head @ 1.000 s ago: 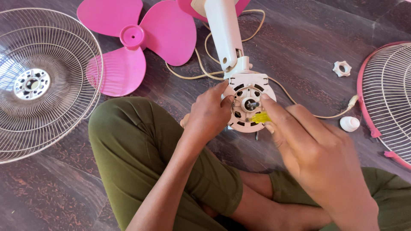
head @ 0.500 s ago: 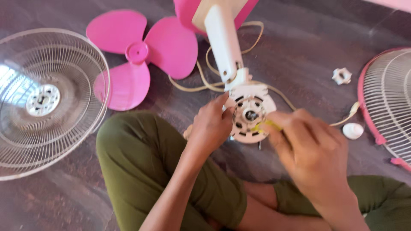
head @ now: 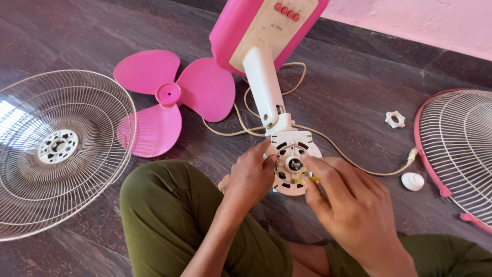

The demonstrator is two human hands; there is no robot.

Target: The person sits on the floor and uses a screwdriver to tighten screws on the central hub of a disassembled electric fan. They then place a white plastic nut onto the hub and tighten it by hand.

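No packages, signs or screens appear; the one labelled surface is the cream control panel on the pink fan base at twelve o'clock, a tilted rectangle; a row of small pink-red buttons along its upper edge; small dark print beneath them.
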